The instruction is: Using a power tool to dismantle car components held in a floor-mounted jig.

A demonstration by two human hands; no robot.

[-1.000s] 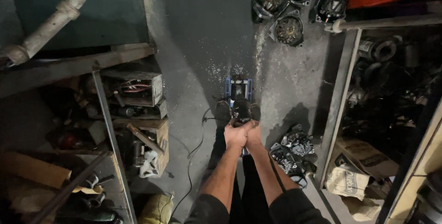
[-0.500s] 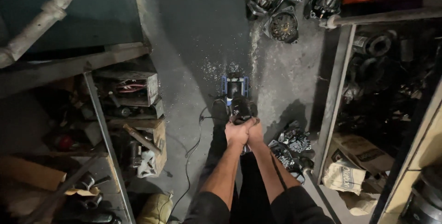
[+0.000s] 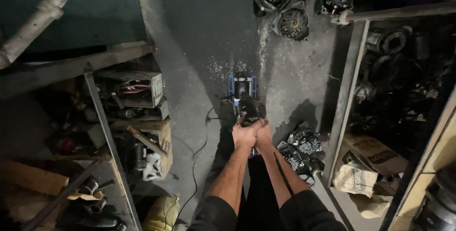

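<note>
Firmly clenched together, left hand point(image 3: 244, 136) and right hand point(image 3: 262, 133) grasp a dark corded power tool point(image 3: 250, 110); pressing squarely into the blue-framed clamp point(image 3: 241, 84) seems wise.

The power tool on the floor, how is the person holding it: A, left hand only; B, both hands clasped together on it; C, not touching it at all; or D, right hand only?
B: the left hand and right hand are clasped side by side on the dark power tool, which points down at the blue clamp on the grey floor.

Repair workshop: motor parts point(image 3: 292, 22), cluttered shelves point(image 3: 135, 98)
</note>
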